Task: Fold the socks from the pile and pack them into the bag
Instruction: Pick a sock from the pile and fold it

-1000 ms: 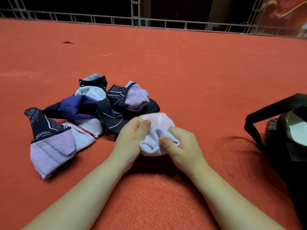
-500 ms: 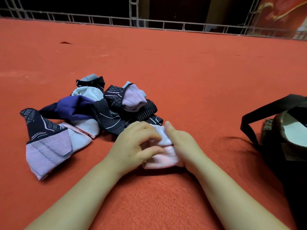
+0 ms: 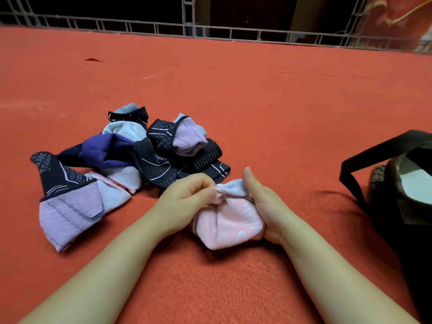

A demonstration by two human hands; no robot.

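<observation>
Her left hand [image 3: 187, 199] pinches the pale blue cuff of a bundled pink sock [image 3: 230, 222] while the right hand [image 3: 264, 206] cups it, thumb up, between the sock pile [image 3: 131, 157] and the black bag [image 3: 397, 183] on red carpet [image 3: 257, 101].

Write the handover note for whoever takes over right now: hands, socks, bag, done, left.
Left hand pinches the cuff of the pink sock; right hand grips its side.
The sock is bundled, held just above the red cloth.
Pile lies to the left, unfolded.
Bag stands open on the right, something pale inside.
Left: finish this bundle, bag it, then the pile.
</observation>
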